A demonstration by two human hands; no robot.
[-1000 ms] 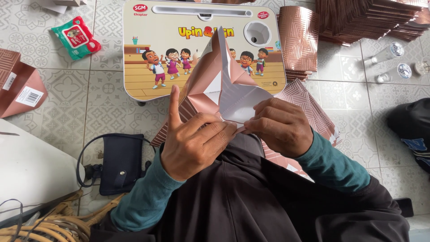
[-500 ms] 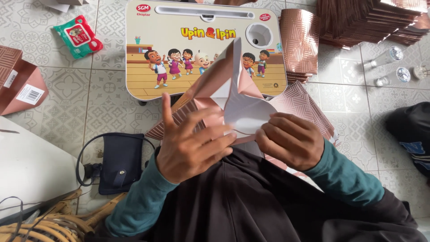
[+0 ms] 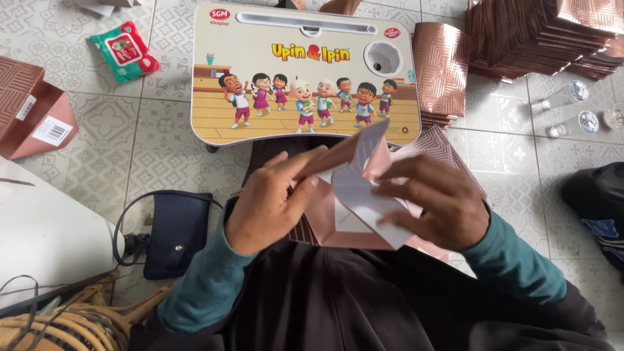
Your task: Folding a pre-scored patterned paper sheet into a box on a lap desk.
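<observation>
both hands fold a pink paper bag [image 3: 354,208] on the lap: left hand [image 3: 266,205] pinching one flap, right hand [image 3: 439,205] gripping the other.

Home floor workspace, patterned tiles [image 3: 162,162], children's lap desk [image 3: 260,123], stacked paper bags [image 3: 539,32]

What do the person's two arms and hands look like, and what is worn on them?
Both arms wear long teal sleeves that end at the wrists, under a dark brown outer garment. The left hand and the right hand are bare: no gloves, and no rings or watch show. The fingers carry no markings.
</observation>
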